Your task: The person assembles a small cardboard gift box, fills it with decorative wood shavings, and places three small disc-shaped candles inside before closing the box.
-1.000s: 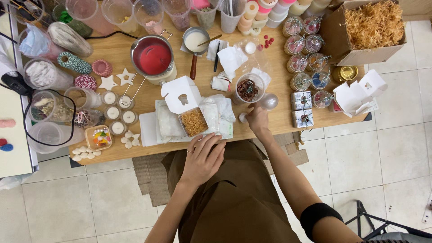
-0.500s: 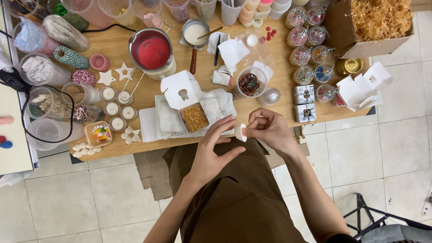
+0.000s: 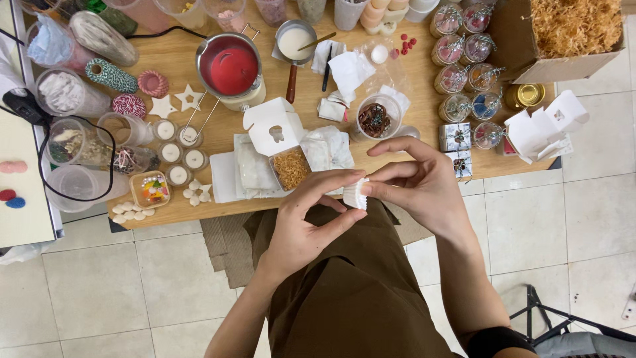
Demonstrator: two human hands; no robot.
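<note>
Both my hands meet over my lap, just off the front edge of the wooden table point(image 3: 199, 212). Between them is a small white pleated paper cup point(image 3: 355, 193). My left hand point(image 3: 306, 225) pinches its left side with thumb and fingers. My right hand point(image 3: 419, 184) grips its right side, with the upper fingers spread. Just beyond my hands lies an open white box point(image 3: 271, 129) beside a small tray of orange shredded filling point(image 3: 290, 168), resting on clear plastic wrappers point(image 3: 248, 172).
A metal pot of red wax point(image 3: 230, 67) and a small pan of white wax point(image 3: 294, 41) stand behind. Tealight candles point(image 3: 177, 156), twine spools point(image 3: 109, 75), plastic cups, decorated glass jars point(image 3: 460, 79), folded white boxes point(image 3: 540, 129) and a cardboard box of shredded filling point(image 3: 570, 30) crowd the table.
My right hand picked the white paper cup off the table near the silver ball and brought it toward me. My left hand rose from my lap and took hold of it too.
</note>
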